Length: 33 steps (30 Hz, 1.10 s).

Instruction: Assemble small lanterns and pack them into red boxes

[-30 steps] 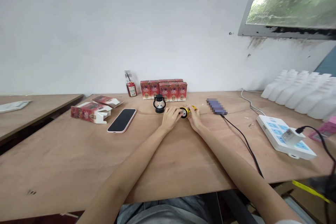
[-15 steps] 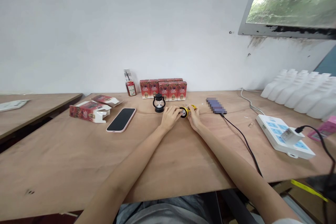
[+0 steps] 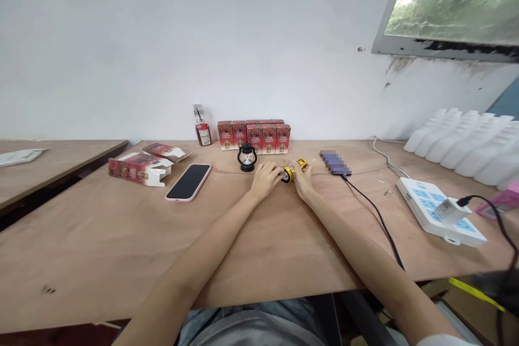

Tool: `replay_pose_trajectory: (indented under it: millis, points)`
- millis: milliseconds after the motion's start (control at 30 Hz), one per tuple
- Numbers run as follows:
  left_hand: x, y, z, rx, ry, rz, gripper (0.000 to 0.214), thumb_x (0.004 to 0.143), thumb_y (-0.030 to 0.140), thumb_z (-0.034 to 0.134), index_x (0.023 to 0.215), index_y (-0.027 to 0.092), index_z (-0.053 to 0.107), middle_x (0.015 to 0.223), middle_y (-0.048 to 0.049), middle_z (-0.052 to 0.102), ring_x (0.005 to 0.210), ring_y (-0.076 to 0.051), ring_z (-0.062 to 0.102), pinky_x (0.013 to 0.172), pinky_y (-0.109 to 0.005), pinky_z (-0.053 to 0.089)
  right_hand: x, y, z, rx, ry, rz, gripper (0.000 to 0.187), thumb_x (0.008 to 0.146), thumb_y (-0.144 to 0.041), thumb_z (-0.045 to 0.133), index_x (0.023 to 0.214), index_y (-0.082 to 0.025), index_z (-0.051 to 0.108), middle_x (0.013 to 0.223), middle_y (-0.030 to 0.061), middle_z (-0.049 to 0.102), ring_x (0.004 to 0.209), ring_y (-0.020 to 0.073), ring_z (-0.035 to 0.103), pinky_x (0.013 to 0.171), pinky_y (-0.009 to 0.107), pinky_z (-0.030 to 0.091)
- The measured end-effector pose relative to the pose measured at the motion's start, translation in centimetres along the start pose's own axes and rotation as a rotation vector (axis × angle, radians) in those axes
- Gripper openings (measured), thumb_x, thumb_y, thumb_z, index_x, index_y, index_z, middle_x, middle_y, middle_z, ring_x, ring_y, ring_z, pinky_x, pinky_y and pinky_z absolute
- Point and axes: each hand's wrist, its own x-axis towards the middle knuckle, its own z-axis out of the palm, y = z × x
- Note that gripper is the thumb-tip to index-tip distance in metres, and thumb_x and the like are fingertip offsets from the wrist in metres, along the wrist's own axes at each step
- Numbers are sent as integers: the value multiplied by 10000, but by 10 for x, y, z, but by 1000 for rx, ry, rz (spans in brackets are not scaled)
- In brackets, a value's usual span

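Observation:
Both my hands rest on the wooden table (image 3: 251, 238) at its middle, far from me. My left hand (image 3: 265, 179) is curled around the left end of a small gold and black lantern (image 3: 288, 174) lying on its side. My right hand (image 3: 303, 179) pinches the lantern's other end, where a separate gold piece (image 3: 302, 162) shows above my fingers. Just behind my left hand stands a small black lantern (image 3: 246, 158), upright and untouched.
A row of red boxes (image 3: 254, 137) and a small bagged item (image 3: 201, 128) line the wall. An open red box (image 3: 140, 167) and a phone (image 3: 188, 182) lie left. A purple device (image 3: 334, 162) with a black cable (image 3: 373, 211), a white power strip (image 3: 440, 210) and white bottles (image 3: 466, 143) are at the right.
The gold lantern has come apart a little between my hands: a gold piece now shows further right, above my right fingers. My hands stay in nearly the same place.

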Motion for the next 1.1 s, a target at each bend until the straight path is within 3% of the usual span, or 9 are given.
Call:
replay_pose_trajectory:
  millis: [367,567,767,933,1100]
  points:
    - [2,1,-9,-234,-69,-139,160,889,326,545,856,186,616,879,-49,624,883,-188,534,768,-314,340,0,2,0,-18,50,18,493,638,-399,724,970,-263,385,892,-44,570,802,121,594,713,265,514]
    - [3,4,-3,-514,-2,-403,151,873,288,539,830,164,613,863,-43,641,782,-150,578,706,-265,428,-4,-3,3,19,47,12,547,619,-391,734,991,-278,349,963,-40,573,879,119,610,734,265,526]
    - [3,4,5,-785,8,-681,323,787,445,596,712,136,648,670,-22,639,595,-120,546,560,-228,403,-12,-13,7,70,13,13,542,621,-358,737,1001,-288,357,1024,-29,569,893,113,611,699,250,538]
    - [4,3,4,-961,-11,-805,424,689,553,646,663,130,648,592,0,599,500,-81,446,474,-213,320,-17,-18,8,51,-7,-9,548,620,-322,738,1017,-295,361,1016,-36,574,895,110,611,723,252,535]
    - [6,4,3,-1050,-17,-873,380,629,509,705,644,136,632,577,13,585,503,-74,438,481,-207,311,-17,-19,7,54,-29,0,611,613,-315,743,1107,-317,384,1058,-35,574,925,109,603,754,254,532]
